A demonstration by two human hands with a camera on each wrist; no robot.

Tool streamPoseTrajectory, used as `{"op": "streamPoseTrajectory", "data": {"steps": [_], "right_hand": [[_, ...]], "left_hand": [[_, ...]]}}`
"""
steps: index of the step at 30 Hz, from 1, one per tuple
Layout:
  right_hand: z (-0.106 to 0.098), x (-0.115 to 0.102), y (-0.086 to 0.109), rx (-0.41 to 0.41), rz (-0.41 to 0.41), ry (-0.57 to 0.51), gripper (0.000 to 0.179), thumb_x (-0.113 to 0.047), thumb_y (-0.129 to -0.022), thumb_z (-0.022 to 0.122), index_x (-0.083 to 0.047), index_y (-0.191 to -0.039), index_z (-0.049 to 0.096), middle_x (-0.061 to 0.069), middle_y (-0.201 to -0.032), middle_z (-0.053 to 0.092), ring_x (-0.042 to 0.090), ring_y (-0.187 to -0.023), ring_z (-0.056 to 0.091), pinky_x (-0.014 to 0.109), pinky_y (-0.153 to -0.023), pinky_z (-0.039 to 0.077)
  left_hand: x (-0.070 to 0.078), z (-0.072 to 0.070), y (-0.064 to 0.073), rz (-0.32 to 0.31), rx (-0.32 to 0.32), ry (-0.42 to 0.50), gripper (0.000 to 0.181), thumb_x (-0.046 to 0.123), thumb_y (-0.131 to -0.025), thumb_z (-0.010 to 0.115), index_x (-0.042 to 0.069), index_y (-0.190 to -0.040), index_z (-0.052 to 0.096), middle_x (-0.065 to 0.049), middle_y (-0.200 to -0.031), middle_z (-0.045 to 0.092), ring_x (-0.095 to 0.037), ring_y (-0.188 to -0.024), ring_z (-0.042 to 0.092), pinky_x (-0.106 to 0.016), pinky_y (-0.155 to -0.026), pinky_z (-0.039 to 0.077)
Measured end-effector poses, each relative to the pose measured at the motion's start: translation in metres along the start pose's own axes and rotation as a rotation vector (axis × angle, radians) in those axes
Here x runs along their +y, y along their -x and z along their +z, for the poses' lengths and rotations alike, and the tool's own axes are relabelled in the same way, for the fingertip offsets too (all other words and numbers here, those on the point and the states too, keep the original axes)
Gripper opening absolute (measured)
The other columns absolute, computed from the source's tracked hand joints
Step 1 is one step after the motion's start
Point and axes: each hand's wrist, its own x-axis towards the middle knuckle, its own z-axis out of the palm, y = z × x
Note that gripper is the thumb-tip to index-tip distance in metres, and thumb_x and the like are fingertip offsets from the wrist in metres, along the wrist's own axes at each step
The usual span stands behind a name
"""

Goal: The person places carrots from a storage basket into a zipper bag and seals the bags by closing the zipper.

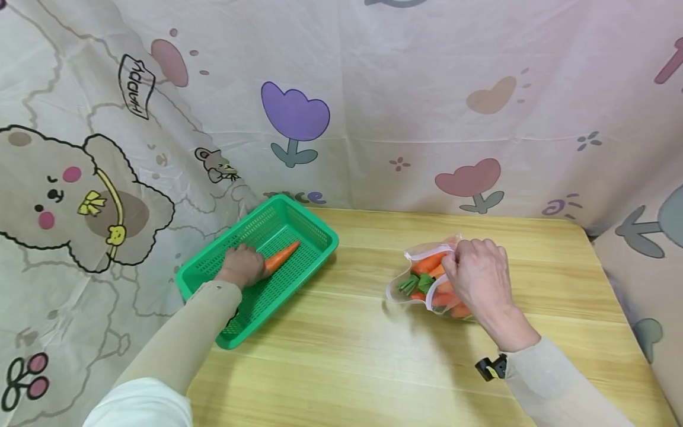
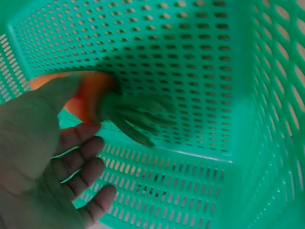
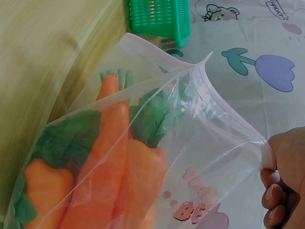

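Inside the green plastic basket (image 1: 315, 261), my left hand (image 1: 240, 265) pinches a single orange carrot (image 1: 283, 257) near its leafy end. The left wrist view has the thumb over the carrot (image 2: 86, 102) and the index finger against its underside, with green stalks (image 2: 136, 114) trailing beyond. My right hand (image 1: 482, 276) grips the upper edge of a clear zip bag (image 1: 395, 290) with thumb and curled fingers. Several carrots (image 3: 102, 167) and green leaves fill the bag, whose mouth gapes open in the right wrist view.
A light wood table (image 1: 352, 356) carries both the basket and the bag, the basket at the left. Printed cloth (image 1: 373, 118) hangs behind and along the sides. A small black device (image 1: 492, 367) sits at my right wrist.
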Motion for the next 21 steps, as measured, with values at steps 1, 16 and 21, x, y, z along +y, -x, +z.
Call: {"op": "streamPoseTrajectory", "data": {"steps": [1, 16, 21], "right_hand": [[0.000, 0.000, 0.000, 0.002, 0.001, -0.001, 0.026, -0.009, -0.087, 0.059, -0.008, -0.063, 0.050, 0.007, -0.057, 0.046, 0.034, -0.061, 0.046, 0.042, -0.061, 0.032], [-0.002, 0.000, -0.001, -0.015, 0.008, -0.001, 0.026, -0.009, -0.087, 0.061, -0.008, -0.063, 0.049, 0.006, -0.058, 0.046, 0.034, -0.062, 0.046, 0.043, -0.063, 0.033], [-0.002, 0.002, -0.001, -0.016, 0.007, 0.005, 0.027, -0.009, -0.086, 0.062, -0.008, -0.063, 0.049, 0.007, -0.058, 0.047, 0.034, -0.062, 0.046, 0.042, -0.062, 0.033]], "left_hand": [[0.001, 0.000, -0.001, -0.006, -0.001, 0.021, 0.043, 0.048, -0.103, 0.062, 0.007, -0.102, 0.072, -0.021, -0.118, 0.067, -0.044, -0.119, 0.054, -0.068, -0.101, 0.045], [0.007, 0.009, 0.009, -0.120, 0.082, 0.169, 0.055, 0.049, -0.093, 0.078, 0.001, -0.117, 0.067, -0.024, -0.118, 0.062, -0.044, -0.116, 0.052, -0.065, -0.097, 0.044], [0.005, 0.015, 0.002, -0.118, 0.104, 0.162, 0.058, 0.046, -0.092, 0.080, 0.000, -0.124, 0.064, -0.025, -0.122, 0.061, -0.044, -0.115, 0.050, -0.063, -0.094, 0.044]]}}
